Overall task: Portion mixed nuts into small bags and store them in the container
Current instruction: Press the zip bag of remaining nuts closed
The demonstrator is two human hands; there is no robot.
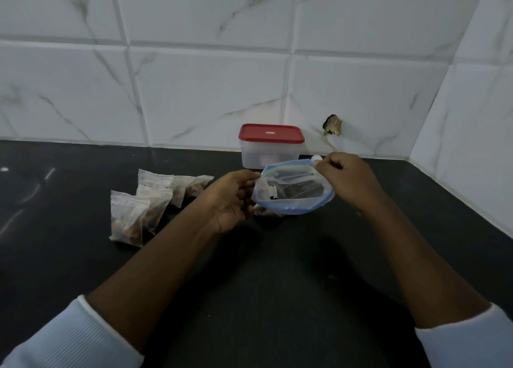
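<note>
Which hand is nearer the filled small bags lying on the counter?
Left. The left hand is just beside the filled small bags, holding the left edge of the blue zip bag; the right hand pinches its opposite corner, farther away.

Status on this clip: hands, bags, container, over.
Left hand and right hand both hold the blue-rimmed zip bag above the counter. Filled small bags lie left of it. Container behind, red lid on: must open before storing.
</note>
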